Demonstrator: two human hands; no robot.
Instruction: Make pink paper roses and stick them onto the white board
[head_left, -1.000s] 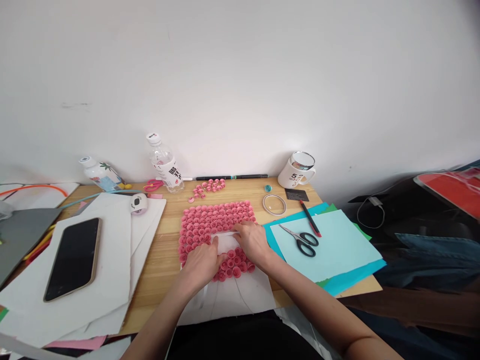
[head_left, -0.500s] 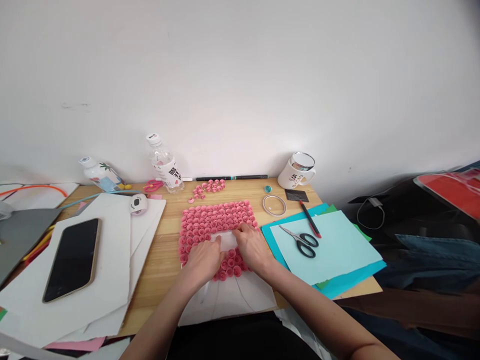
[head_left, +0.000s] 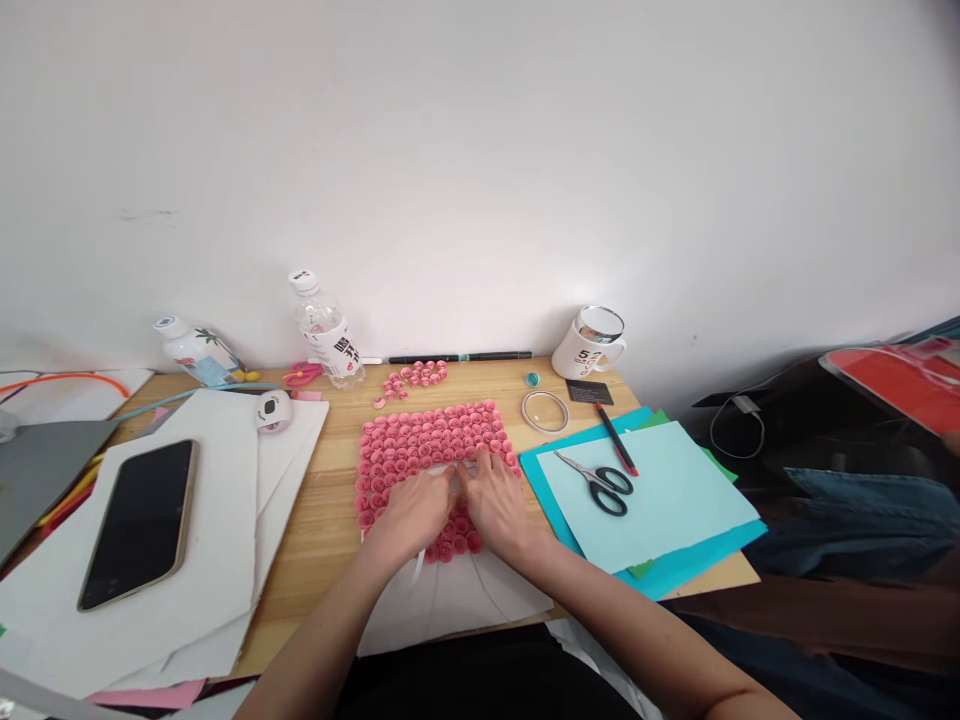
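A white board [head_left: 469,600] carries dense rows of small pink rolled paper flowers [head_left: 442,430], around a bare white patch near its middle. My left hand [head_left: 421,508] is closed over the left of this patch, fingers bent and thumb toward the right hand. Below it trails a narrow white strip [head_left: 417,572]; whether the fingers grip it is hidden. My right hand [head_left: 493,497] is closed too, its fingertips down at the patch's upper edge and its thumb almost meeting the left one. Whatever lies between the fingertips is too small to see.
Loose paper flowers [head_left: 416,375] lie behind the board. To the right are a tape roll [head_left: 546,411], a mug [head_left: 588,342], scissors [head_left: 609,490] and coloured paper [head_left: 667,490]. A bottle [head_left: 328,335], a phone [head_left: 140,522] and white boards [head_left: 225,560] are left.
My hands have drawn together over the white patch, so less of it shows. The narrow strip below my left hand is plainer now. The whole view has shifted slightly.
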